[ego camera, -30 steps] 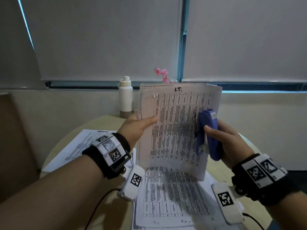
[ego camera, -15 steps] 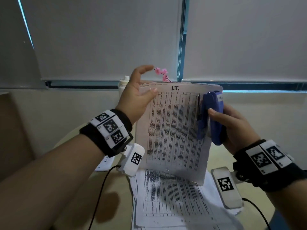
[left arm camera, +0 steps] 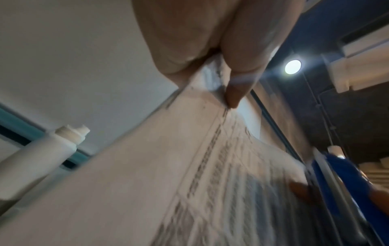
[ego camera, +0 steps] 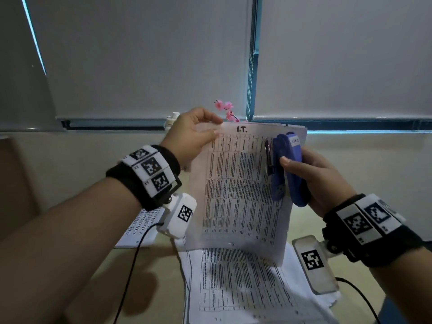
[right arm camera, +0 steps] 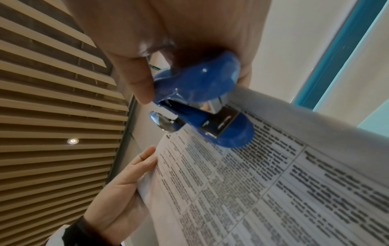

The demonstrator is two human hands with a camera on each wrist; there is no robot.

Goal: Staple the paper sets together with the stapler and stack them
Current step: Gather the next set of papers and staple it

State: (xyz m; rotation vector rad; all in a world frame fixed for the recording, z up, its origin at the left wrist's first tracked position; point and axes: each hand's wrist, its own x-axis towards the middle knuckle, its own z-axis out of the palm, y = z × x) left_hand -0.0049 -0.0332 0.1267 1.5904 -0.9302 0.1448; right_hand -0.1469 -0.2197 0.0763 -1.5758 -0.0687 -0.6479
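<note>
Stapling step in hand: paper set [ego camera: 243, 190] being held upright above table [ego camera: 145, 272], top corner being pinched by left hand [ego camera: 194, 134]; stapler [ego camera: 286, 169] being gripped by right hand [ego camera: 320, 178]; squeeze judged next

Pale roller blinds [ego camera: 145, 57] drawn over teal-framed windows [ego camera: 253, 66]; beige wall [ego camera: 364, 164] below; slatted wooden ceiling [right arm camera: 52, 116] with round recessed lights [right arm camera: 73, 141].

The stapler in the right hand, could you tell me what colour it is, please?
Blue, with silver metal parts; the stapler shows best in the right wrist view.
</note>
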